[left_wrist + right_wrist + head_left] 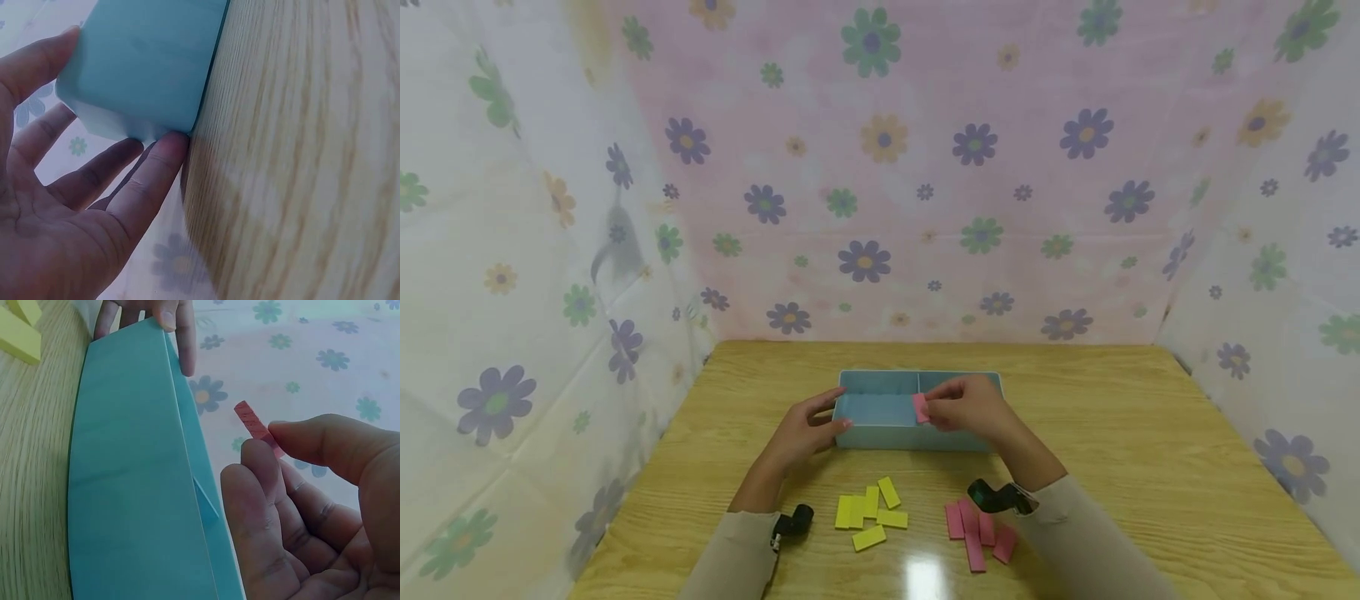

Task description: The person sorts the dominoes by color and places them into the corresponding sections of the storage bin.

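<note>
Fingers of the left hand [799,439] were spread and nearly straight, their tips touching the left end of one blue box [876,437], with the thumb at its near top corner. Thumb and fingers of the right hand [976,410] pinched one pink block [921,407], its free end sticking out past the fingertips. That block was held over the box, close by the single divider [918,382] that made two compartments; which compartment lay under it could not be told.

Six yellow blocks [871,502] lay nearer the person than the left fingers, between the two forearms: four made a touching or close-set group, one lay just beside them, and one sat apart, closest to the body. Five more pink blocks [974,552] lay nearer the person than the right fingers, bunched close beside the right sleeve [1093,533], making six pink in all. Two black devices [795,522] were worn, one at each wrist behind the fingers. One wooden table [1097,400] spread beneath both hands, and flowered cloth [925,225] rose beyond the fingertips.
</note>
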`<state>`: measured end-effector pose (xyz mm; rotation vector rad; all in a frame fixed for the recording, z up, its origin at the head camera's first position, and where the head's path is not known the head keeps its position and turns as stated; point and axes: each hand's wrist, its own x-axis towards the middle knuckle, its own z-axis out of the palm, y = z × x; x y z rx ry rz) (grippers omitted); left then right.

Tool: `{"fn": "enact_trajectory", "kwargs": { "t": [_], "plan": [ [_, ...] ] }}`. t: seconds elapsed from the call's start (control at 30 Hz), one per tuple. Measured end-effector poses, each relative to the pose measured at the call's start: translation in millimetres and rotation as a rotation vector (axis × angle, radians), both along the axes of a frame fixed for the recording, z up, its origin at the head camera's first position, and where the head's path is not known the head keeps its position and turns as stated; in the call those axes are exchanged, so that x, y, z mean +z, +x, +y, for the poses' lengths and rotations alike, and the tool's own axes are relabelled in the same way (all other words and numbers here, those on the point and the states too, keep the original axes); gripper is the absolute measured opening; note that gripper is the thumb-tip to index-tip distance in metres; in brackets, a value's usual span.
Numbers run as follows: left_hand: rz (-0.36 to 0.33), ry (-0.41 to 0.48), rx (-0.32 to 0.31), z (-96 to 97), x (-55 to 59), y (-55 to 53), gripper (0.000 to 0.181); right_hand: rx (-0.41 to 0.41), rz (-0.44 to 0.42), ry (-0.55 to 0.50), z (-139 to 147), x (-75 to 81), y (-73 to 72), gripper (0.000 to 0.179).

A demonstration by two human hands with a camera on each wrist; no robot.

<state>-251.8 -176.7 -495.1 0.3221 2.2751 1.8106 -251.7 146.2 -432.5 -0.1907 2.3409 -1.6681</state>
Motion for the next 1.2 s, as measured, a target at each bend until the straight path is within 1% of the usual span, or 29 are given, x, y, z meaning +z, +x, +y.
{"fn": "enact_trajectory", "kwargs": {
  "t": [0.23, 0.47, 0.53, 0.93, 1.2],
  "plan": [
    [-0.014, -0.009, -0.001, 0.4, 1.9, 0.3, 0.068, 0.008, 0.012, -0.022, -10, 1.8, -4.8, 0.027],
    [0.001, -0.011, -0.009, 0.8, 0.3, -0.6, 0.069, -0.003, -0.001, -0.067, -23, 6.1, -7.7, 0.028],
    [-0.005, -0.011, -0.007, 0.8, 0.3, -0.7, 0.069, -0.004, 0.001, -0.074, -26, 6.3, -8.9, 0.029],
    [-0.035, 0.02, 0.004, 2.1, 2.4, 1.5, 0.067, -0.054, -0.039, -0.084, -40, 1.0, -17.4, 0.024],
    [-0.036, 0.028, 0.009, 2.9, 1.6, 1.4, 0.066, -0.062, -0.053, -0.09, -50, -2.2, -24.6, 0.023]
  ]
}}
